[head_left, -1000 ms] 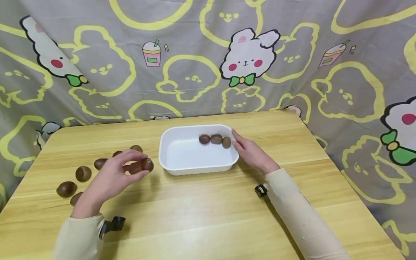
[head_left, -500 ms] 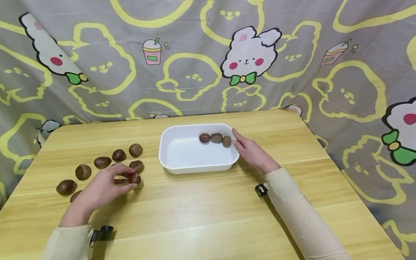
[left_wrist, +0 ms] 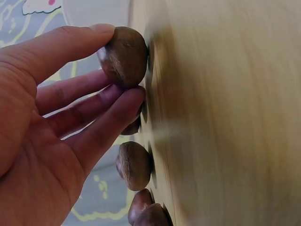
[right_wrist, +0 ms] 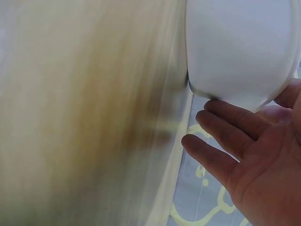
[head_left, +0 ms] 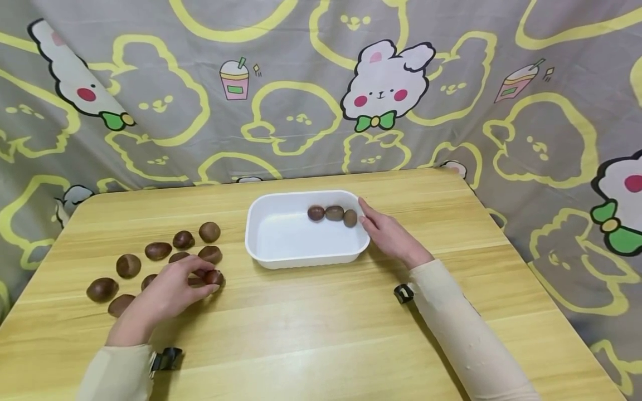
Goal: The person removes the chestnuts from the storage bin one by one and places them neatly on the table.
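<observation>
In the head view my left hand (head_left: 173,287) pinches a brown chestnut (head_left: 214,278) low over the table, at the near right of a group of chestnuts. The left wrist view shows this chestnut (left_wrist: 124,57) between thumb and fingertips, close to the wood. Whether it touches the table I cannot tell. My right hand (head_left: 393,236) holds the right end of a white rectangular tray (head_left: 296,260), its thumb at the rim. In the right wrist view, the other fingers (right_wrist: 225,134) stretch along or below the tray's outer wall. Three brown nuts (head_left: 334,213) lie inside by the far right corner.
Several loose chestnuts (head_left: 128,266) are spread in rough rows on the left of the wooden table (head_left: 321,334). My left hand partly covers a few. A patterned curtain (head_left: 296,67) hangs behind the table's far edge. Each wrist carries a black clip (head_left: 168,359).
My left hand has moved from near the tray's left side toward me and lower, carrying the chestnut, then slightly right. More chestnuts behind it now show. The right hand and tray stay put.
</observation>
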`<action>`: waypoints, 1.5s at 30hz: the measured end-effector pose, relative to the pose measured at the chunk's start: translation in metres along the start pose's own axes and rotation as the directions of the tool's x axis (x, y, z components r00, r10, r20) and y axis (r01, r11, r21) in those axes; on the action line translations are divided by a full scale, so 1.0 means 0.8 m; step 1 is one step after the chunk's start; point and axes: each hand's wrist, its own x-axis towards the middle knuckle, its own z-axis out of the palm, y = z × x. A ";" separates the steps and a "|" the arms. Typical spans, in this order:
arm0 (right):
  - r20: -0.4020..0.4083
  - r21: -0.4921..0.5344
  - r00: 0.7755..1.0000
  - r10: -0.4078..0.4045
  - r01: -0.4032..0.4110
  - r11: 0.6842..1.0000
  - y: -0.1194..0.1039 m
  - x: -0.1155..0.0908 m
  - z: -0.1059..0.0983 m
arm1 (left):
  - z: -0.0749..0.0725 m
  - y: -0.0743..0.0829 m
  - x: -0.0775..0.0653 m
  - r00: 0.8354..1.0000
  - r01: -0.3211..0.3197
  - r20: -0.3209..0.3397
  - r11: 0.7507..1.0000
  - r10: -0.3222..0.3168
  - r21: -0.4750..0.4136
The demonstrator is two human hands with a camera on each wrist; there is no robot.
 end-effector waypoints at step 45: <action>0.002 0.023 1.000 -0.016 0.016 1.000 -0.001 0.000 -0.001 | 0.009 0.139 0.114 0.934 -0.294 -0.249 0.947 0.255 -0.132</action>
